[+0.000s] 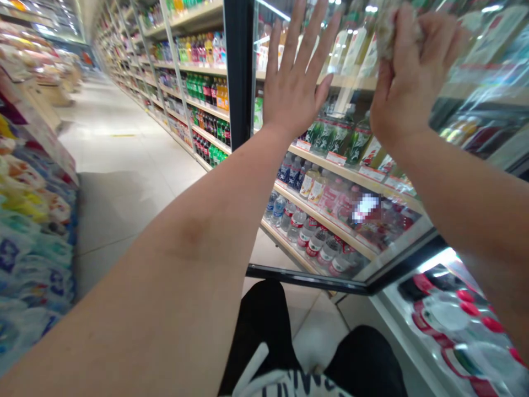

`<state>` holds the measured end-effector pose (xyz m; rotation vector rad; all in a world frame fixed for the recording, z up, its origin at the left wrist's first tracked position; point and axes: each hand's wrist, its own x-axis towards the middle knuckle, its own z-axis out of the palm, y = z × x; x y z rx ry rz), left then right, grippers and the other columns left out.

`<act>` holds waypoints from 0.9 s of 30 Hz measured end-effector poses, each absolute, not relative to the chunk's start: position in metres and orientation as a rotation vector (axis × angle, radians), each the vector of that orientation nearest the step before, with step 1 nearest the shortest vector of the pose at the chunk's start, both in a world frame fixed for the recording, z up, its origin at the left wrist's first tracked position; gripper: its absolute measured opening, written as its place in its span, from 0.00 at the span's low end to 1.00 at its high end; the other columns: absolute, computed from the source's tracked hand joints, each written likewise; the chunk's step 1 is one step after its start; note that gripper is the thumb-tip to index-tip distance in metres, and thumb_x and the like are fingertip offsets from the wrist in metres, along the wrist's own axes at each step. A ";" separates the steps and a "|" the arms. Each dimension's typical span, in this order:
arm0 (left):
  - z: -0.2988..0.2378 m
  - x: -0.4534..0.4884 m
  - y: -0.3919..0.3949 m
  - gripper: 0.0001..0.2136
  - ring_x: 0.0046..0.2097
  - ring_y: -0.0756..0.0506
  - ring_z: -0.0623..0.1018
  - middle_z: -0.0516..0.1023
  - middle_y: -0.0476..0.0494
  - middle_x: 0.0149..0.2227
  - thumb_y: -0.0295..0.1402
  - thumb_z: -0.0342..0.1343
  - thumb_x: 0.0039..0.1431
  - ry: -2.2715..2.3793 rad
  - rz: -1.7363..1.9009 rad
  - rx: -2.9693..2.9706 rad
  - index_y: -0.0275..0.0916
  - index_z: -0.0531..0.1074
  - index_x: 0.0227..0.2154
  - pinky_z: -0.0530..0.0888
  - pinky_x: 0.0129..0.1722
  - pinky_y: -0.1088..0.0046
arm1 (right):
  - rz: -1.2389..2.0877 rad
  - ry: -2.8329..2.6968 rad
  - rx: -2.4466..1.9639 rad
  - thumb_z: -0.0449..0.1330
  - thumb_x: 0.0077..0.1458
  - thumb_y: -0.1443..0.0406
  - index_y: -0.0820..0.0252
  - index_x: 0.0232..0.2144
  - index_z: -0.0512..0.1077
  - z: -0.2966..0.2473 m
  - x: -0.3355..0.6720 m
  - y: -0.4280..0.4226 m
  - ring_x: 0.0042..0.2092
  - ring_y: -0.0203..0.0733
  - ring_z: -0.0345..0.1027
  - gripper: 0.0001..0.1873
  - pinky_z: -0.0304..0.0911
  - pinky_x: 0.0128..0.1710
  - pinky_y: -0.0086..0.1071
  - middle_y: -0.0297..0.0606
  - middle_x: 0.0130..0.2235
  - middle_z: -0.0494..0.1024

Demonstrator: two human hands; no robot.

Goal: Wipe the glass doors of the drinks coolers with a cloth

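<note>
A glass cooler door with a black frame (238,82) stands ajar in front of me, bottles showing through the pane. My left hand (294,91) lies flat against the glass, fingers spread, with nothing in it. To its right, my right hand (407,91) is closed around a crumpled, greyish-beige cloth (386,33) and presses it to the pane. The hand hides part of the cloth.
Shelves of drink bottles (206,91) run along the aisle to the left. Packaged goods (28,242) are stacked at the far left. Red-capped bottles (450,311) stand in the cooler at lower right. My knees (266,309) are just below the door's bottom edge.
</note>
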<state>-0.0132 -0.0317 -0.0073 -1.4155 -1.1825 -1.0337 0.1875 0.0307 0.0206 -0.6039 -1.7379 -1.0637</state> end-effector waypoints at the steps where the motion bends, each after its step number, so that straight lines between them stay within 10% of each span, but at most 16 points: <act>1: -0.007 -0.013 -0.032 0.31 0.72 0.29 0.55 0.56 0.38 0.71 0.27 0.48 0.65 -1.186 -1.033 -1.419 0.35 0.57 0.71 0.51 0.71 0.44 | -1.066 -1.769 -0.584 0.43 0.70 0.57 0.54 0.70 0.58 0.016 0.186 0.030 0.60 0.59 0.60 0.30 0.56 0.62 0.59 0.53 0.60 0.67; 7: -0.008 -0.014 -0.029 0.31 0.72 0.31 0.54 0.56 0.39 0.71 0.27 0.49 0.63 -1.164 -1.082 -1.423 0.37 0.59 0.70 0.49 0.72 0.45 | -1.140 -1.817 -0.496 0.45 0.71 0.56 0.56 0.68 0.63 0.021 0.194 0.031 0.59 0.60 0.64 0.28 0.61 0.59 0.59 0.51 0.60 0.69; 13: -0.008 -0.014 -0.030 0.32 0.73 0.33 0.51 0.56 0.45 0.72 0.28 0.51 0.62 -1.146 -1.198 -1.526 0.44 0.60 0.70 0.44 0.73 0.47 | -1.157 -1.813 -0.459 0.40 0.73 0.59 0.69 0.71 0.55 0.035 0.194 0.038 0.73 0.56 0.45 0.30 0.46 0.72 0.52 0.54 0.71 0.56; 23: -0.008 -0.013 -0.030 0.31 0.73 0.32 0.54 0.57 0.43 0.71 0.26 0.53 0.63 -1.143 -1.161 -1.467 0.41 0.60 0.70 0.47 0.73 0.48 | -1.014 -1.592 -0.475 0.35 0.75 0.54 0.68 0.70 0.57 0.051 0.205 0.051 0.71 0.60 0.51 0.33 0.46 0.69 0.56 0.51 0.69 0.60; 27: -0.009 -0.014 -0.028 0.32 0.73 0.32 0.53 0.57 0.43 0.71 0.26 0.52 0.63 -1.139 -1.170 -1.484 0.41 0.60 0.70 0.46 0.73 0.46 | -1.143 -1.901 -0.234 0.49 0.70 0.53 0.62 0.73 0.50 0.036 0.206 0.054 0.73 0.63 0.41 0.36 0.43 0.70 0.61 0.52 0.72 0.51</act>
